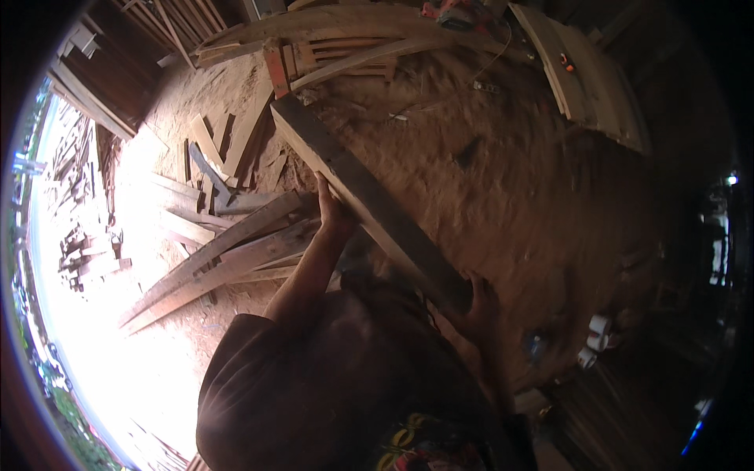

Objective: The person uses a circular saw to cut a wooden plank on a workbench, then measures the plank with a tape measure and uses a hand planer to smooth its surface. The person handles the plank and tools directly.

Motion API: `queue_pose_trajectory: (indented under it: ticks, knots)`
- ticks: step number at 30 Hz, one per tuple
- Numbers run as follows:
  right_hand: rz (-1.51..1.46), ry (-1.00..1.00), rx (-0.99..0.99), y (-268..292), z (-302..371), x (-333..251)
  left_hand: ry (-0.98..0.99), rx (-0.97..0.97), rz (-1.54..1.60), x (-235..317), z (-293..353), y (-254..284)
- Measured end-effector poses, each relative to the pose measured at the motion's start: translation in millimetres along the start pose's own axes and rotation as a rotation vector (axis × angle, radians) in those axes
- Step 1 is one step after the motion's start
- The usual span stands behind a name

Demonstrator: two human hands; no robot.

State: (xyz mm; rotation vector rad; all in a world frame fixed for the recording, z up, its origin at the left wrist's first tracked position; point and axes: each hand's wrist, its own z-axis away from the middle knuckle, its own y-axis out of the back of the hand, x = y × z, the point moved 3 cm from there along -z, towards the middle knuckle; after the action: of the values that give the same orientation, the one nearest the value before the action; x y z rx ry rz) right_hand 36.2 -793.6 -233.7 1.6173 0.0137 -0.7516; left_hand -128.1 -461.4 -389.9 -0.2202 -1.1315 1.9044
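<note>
A long, thick wooden beam (369,196) is held slantwise in front of my body, its far end up and to the left, its near end down to the right. My left hand (336,216) grips the beam's left side near the middle, thumb up along its edge; the other fingers are hidden beneath it. At the near end my right hand (479,308) is wrapped around the beam's corner, dim and partly in shadow.
Loose planks and offcuts (228,251) lie piled on the dusty ground at my left. A slatted wooden piece (345,55) lies ahead, with a red power tool (467,14) beyond. Wide boards (585,74) rest at the far right; white containers (598,334) stand near right.
</note>
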Motion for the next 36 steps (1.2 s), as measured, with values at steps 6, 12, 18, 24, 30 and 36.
queue_pose_trajectory:
  ticks: [6,12,18,24,30,36]
  knots:
    - [-0.061,-0.018,-0.167,21,-57,53,-0.051,-0.125,0.057,-19,-61,-52]
    - [-0.027,0.2,0.039,27,-162,78,-0.221,-0.032,0.035,2,-140,-118]
    - [-0.027,0.154,-0.027,18,-329,82,-0.364,-0.084,0.029,72,-251,-189]
    - [-0.249,-0.032,-0.353,33,-527,24,-0.286,-0.057,-0.163,133,-327,-206]
    - [-0.17,0.212,-0.467,8,-655,-7,0.17,-0.227,-0.162,43,-290,-228]
    - [-0.247,0.613,-0.484,24,-736,-70,-0.201,-0.084,-0.238,59,-317,-289]
